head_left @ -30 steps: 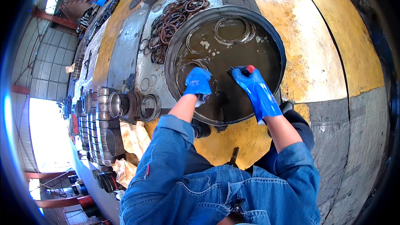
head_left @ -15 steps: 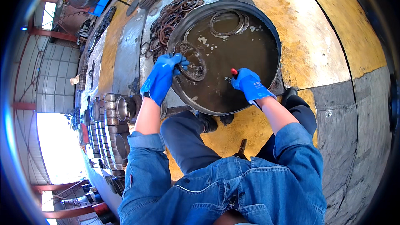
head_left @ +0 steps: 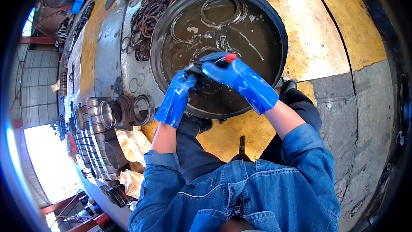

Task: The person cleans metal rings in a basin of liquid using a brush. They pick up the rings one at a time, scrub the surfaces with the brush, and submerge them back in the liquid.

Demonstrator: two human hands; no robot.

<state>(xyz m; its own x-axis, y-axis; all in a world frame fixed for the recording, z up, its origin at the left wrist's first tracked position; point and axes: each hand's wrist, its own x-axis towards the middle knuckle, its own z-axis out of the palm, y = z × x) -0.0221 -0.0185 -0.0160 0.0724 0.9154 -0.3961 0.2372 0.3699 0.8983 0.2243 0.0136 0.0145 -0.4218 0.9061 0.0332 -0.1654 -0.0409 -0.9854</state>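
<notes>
Blue-gloved, the left hand [head_left: 178,88] appears to grasp a dark ring [head_left: 201,53] over the round tub's [head_left: 155,47] left half; the right hand [head_left: 225,71], nearer the tub's centre, clenches a red-ended tool [head_left: 231,57] against it.

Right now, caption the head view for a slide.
Gloved left hand and right hand over a tub of rings in liquid.
</notes>
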